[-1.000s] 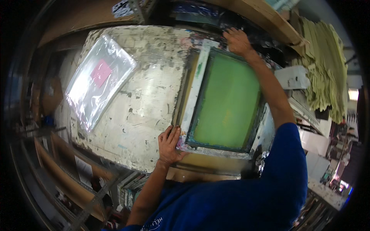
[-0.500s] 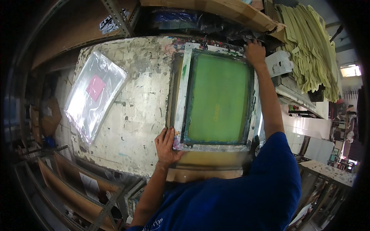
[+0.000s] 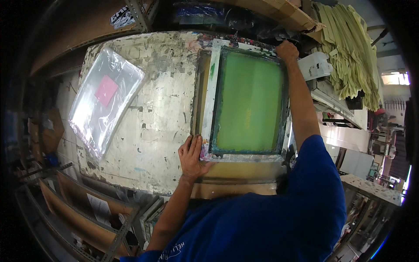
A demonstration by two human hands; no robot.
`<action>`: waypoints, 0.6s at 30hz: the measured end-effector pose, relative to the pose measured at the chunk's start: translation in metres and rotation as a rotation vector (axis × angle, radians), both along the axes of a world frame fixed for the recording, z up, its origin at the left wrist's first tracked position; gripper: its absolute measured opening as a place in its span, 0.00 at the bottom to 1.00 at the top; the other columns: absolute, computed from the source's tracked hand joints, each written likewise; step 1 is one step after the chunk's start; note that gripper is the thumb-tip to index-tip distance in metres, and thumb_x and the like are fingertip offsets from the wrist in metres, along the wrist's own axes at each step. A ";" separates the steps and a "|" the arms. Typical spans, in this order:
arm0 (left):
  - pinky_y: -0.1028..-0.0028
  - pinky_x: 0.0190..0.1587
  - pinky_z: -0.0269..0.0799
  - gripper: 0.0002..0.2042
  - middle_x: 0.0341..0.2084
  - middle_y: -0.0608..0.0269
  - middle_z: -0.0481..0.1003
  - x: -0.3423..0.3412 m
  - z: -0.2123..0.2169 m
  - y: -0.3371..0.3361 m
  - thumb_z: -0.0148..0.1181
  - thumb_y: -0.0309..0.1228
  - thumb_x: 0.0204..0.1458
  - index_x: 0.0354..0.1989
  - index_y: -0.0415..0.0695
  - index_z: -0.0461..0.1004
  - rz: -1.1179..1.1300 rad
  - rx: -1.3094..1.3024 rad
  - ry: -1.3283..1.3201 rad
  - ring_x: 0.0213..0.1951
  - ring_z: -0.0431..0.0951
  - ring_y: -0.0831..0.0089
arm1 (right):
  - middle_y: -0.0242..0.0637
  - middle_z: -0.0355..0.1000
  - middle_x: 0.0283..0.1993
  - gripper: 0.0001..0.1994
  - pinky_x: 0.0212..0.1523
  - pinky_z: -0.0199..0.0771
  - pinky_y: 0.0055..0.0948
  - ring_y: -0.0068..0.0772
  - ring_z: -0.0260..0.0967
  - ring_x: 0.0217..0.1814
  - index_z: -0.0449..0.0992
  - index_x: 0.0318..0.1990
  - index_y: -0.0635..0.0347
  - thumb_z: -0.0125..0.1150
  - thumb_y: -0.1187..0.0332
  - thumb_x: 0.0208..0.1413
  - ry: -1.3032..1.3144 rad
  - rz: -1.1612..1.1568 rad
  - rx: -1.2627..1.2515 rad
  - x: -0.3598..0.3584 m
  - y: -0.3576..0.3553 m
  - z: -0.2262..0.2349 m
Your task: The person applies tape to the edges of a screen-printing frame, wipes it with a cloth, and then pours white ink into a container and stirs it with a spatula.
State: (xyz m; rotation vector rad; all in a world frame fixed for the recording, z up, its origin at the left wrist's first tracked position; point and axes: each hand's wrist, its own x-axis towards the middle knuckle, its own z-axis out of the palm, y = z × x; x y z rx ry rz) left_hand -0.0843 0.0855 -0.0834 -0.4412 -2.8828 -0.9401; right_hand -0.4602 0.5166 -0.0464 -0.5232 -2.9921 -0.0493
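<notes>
A screen printing frame (image 3: 211, 94) with pale, ink-stained sides and green mesh (image 3: 248, 105) lies over a brownish board (image 3: 240, 171) on the worktable. My left hand (image 3: 191, 158) is at its near left corner, fingers together along the side and thumb reaching along the near edge, gripping that corner. With my right arm stretched out along the frame's right side, my right hand (image 3: 288, 52) is curled closed at the far right corner. What its fingers hold is hidden. A clear plastic packet (image 3: 107, 102) with a pink slip (image 3: 106, 91) rests on the table to the left.
The paint-worn worktable (image 3: 161, 96) fills the middle. Cardboard (image 3: 266, 15) and dark plastic line its far side. A whitish plastic container (image 3: 315, 66) and a hanging heap of yellowish cloth strips (image 3: 347, 52) are at the far right. Slotted metal racks (image 3: 87, 205) with boards stand near left.
My view has shifted a little, so the table sits higher in the picture. My right hand's fingers have curled in more. My left hand stays at the frame's near left corner.
</notes>
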 end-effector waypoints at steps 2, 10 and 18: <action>0.52 0.61 0.55 0.49 0.61 0.48 0.69 0.002 -0.003 -0.001 0.65 0.60 0.41 0.65 0.34 0.63 -0.011 -0.021 -0.030 0.64 0.63 0.48 | 0.56 0.78 0.48 0.19 0.50 0.78 0.48 0.56 0.78 0.49 0.83 0.42 0.64 0.55 0.60 0.50 -0.038 -0.038 -0.034 -0.002 -0.002 0.001; 0.53 0.60 0.56 0.48 0.61 0.50 0.68 0.004 -0.005 -0.001 0.68 0.56 0.37 0.65 0.35 0.64 0.002 -0.049 -0.020 0.64 0.63 0.49 | 0.57 0.74 0.55 0.23 0.60 0.69 0.50 0.60 0.70 0.61 0.80 0.46 0.68 0.51 0.59 0.52 -0.055 -0.255 -0.394 -0.006 -0.014 0.015; 0.53 0.59 0.56 0.51 0.60 0.49 0.70 0.002 -0.007 0.000 0.68 0.62 0.36 0.63 0.34 0.66 0.011 -0.060 0.018 0.63 0.65 0.50 | 0.59 0.72 0.56 0.21 0.61 0.67 0.51 0.61 0.67 0.61 0.68 0.63 0.54 0.46 0.57 0.67 -0.123 0.459 -0.164 0.015 0.068 0.002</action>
